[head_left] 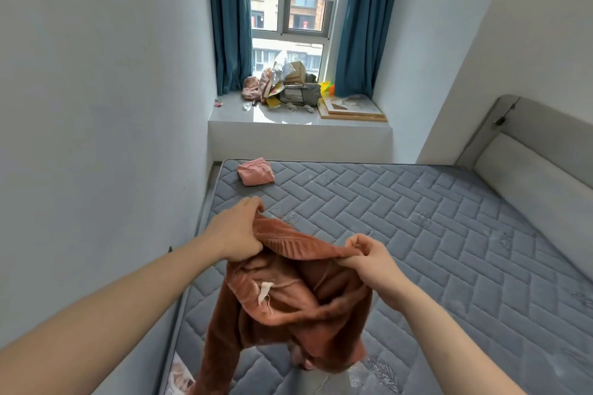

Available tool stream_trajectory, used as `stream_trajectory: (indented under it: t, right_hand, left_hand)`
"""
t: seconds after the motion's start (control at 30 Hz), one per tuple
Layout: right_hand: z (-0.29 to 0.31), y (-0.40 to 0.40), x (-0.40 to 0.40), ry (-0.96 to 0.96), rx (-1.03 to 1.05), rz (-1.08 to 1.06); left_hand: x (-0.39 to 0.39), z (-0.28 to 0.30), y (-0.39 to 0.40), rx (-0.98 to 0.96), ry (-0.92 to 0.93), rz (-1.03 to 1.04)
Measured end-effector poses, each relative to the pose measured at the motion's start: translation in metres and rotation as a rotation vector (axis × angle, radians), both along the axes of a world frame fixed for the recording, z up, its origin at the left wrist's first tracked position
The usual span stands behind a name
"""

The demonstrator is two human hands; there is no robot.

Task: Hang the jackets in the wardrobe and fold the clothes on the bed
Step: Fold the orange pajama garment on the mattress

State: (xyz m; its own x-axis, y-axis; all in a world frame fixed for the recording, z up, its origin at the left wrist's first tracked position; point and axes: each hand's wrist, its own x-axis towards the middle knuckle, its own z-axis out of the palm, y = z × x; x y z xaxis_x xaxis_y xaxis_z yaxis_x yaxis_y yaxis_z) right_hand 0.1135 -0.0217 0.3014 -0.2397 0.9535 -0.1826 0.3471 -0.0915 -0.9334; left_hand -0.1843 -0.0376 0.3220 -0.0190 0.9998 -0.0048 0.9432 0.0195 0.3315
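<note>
A rust-brown fleece garment point(295, 305) hangs in the air over the near left part of the grey quilted mattress point(433, 234). A white label shows on its inside. My left hand point(236, 231) grips the ribbed top edge at the left. My right hand point(369, 260) pinches the same edge at the right. The lower part of the garment drops toward the mattress and out of the frame. A folded pink garment point(255, 172) lies at the far left corner of the mattress.
A white wall runs close along the bed's left side. The grey padded headboard point(529, 170) stands at the right. Beyond the bed, a window ledge point(288, 119) carries a pile of bags, boxes and a picture frame between blue curtains point(229, 19).
</note>
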Motion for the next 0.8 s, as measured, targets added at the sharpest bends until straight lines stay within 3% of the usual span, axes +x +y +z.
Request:
stream_trajectory:
  t: [0.13,0.2,0.33,0.47,0.57,0.67,0.8]
  right_hand:
    - [-0.003,0.006,0.000,-0.374,0.152,0.128]
    - [-0.014,0.006,0.011,-0.593,0.128,0.159]
    - [-0.059,-0.005,0.037,-0.949,-0.042,0.233]
    - [-0.101,-0.015,0.048,-1.105,-0.224,0.303]
    - [-0.110,-0.003,0.061,-1.013,-0.362,0.203]
    - [-0.092,0.042,0.067,-0.774,-0.431,-0.024]
    - [-0.018,0.151,0.050,-0.348,-0.140,-0.429]
  left_hand:
    - [-0.028,-0.033,-0.003,0.180,0.095,0.051]
    - [-0.042,-0.048,-0.009,0.150,0.173,0.043]
    - [-0.054,-0.099,-0.034,-0.195,0.198,-0.009]
    - [-0.039,-0.144,-0.049,-0.517,0.001,0.015]
    - [-0.033,-0.146,-0.038,-0.591,-0.112,0.102]
    - [-0.031,-0.124,-0.005,-0.578,-0.198,0.208]
    - [-0.017,-0.031,0.088,-0.312,-0.495,0.377]
